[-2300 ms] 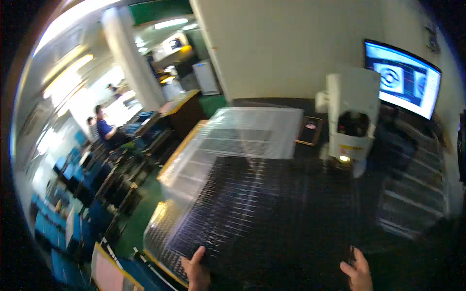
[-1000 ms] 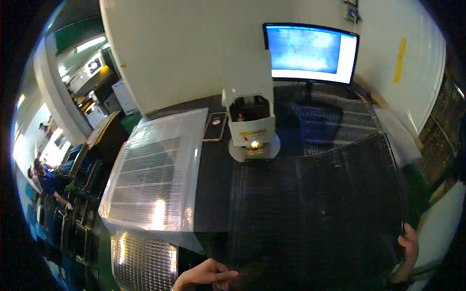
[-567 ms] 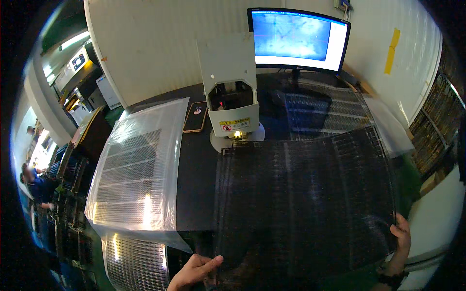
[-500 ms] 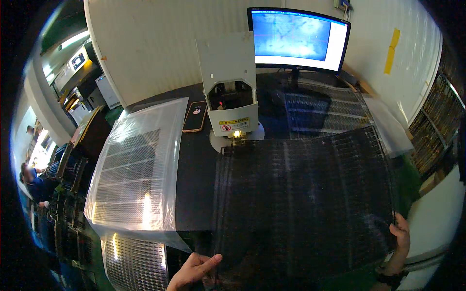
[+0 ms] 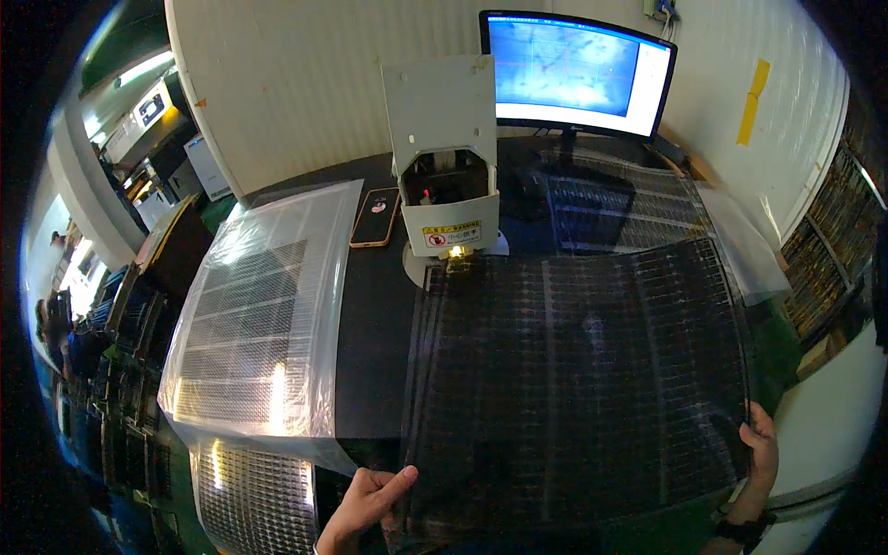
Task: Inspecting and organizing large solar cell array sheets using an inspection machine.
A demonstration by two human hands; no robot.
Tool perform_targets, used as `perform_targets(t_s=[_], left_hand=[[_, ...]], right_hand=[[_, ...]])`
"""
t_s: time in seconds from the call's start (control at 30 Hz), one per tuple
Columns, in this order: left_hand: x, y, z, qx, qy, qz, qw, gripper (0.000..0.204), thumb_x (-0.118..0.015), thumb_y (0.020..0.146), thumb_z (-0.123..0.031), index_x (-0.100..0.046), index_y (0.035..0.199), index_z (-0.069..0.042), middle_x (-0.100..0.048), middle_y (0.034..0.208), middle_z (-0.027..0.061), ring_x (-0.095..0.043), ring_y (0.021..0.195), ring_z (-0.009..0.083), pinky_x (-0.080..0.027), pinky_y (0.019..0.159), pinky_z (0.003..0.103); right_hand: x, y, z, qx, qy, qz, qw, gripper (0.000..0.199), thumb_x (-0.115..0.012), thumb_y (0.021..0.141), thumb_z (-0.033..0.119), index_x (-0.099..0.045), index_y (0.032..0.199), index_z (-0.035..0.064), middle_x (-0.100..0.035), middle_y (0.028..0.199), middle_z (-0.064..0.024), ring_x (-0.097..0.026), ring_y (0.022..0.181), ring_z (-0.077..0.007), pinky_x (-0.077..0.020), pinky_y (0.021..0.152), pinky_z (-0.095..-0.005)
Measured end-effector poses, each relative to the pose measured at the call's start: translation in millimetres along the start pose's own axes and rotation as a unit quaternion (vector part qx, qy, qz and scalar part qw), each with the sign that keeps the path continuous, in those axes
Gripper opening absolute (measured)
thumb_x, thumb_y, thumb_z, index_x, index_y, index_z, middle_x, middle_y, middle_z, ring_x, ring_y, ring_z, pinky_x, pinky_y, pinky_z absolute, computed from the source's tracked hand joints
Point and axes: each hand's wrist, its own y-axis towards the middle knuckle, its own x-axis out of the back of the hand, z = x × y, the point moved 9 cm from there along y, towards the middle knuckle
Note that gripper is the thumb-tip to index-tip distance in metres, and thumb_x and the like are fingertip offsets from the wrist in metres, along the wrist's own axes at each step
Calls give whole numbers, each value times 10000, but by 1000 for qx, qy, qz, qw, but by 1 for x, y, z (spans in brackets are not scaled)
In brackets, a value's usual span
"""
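A large dark, thin sheet with a fine grid pattern spans the middle and right in front of me. My left hand grips its near left edge, thumb on top and fingers partly hidden underneath. At its right edge, near the near corner, my right hand is closed on the sheet. The sheet's far left corner lies under the lit head of a light grey inspection machine, which has a warning label on its front.
Left of the machine lie a phone and patterned sheets under clear plastic film. A monitor with a bluish picture stands behind. Another patterned sheet lies at the back right. A shiny metal-like sheet sits lower left.
The view has shifted slightly. My left hand and the sheet's near left edge are a little farther up in the picture; both hands keep their hold.
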Motion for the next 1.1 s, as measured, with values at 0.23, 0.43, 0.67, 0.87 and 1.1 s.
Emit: perform_targets(t_s=[0.23, 0.43, 0.67, 0.87, 1.1], left_hand=[[5, 1, -11, -31, -4, -19, 999, 570, -561, 872, -390, -468, 436, -36, -435, 397, -6, -410, 346, 52, -271, 352, 228], [3, 0, -14, -13, -33, -26, 999, 565, -563, 872, -386, -462, 435, -42, -419, 392, -14, -394, 329, 53, -271, 333, 222], [6, 3, -7, -11, -48, -32, 998, 564, -565, 870, -387, -464, 438, -39, -407, 389, -14, -391, 320, 60, -270, 317, 221], [4, 7, -5, -22, -43, -32, 998, 563, -562, 872, -385, -491, 446, -23, -434, 400, -4, -405, 335, 61, -287, 324, 220], [2, 3, -1, 7, -75, -29, 997, 505, -540, 886, -377, -592, 571, 15, -496, 449, 7, -417, 356, 59, -296, 345, 215]], right_hand=[[22, 6, -16, 42, -20, 1, 999, 494, -614, 795, 164, -451, 1217, -34, -564, 1106, -71, -534, 977, -160, -393, 882, -278], [7, 1, -10, 14, -5, -19, 1000, 501, -605, 798, 157, -437, 1229, -34, -561, 1113, -71, -531, 991, -154, -392, 888, -274], [21, 6, -18, 8, -18, -19, 1000, 518, -615, 787, 158, -433, 1233, -34, -559, 1127, -75, -533, 1005, -164, -388, 901, -279], [6, 5, -4, 17, 9, -5, 1000, 518, -622, 780, 157, -441, 1229, -27, -560, 1129, -70, -533, 1002, -164, -387, 903, -282], [14, 6, -9, 1, -9, -6, 1000, 507, -625, 779, 165, -454, 1220, -19, -567, 1112, -60, -531, 989, -156, -388, 894, -281]])
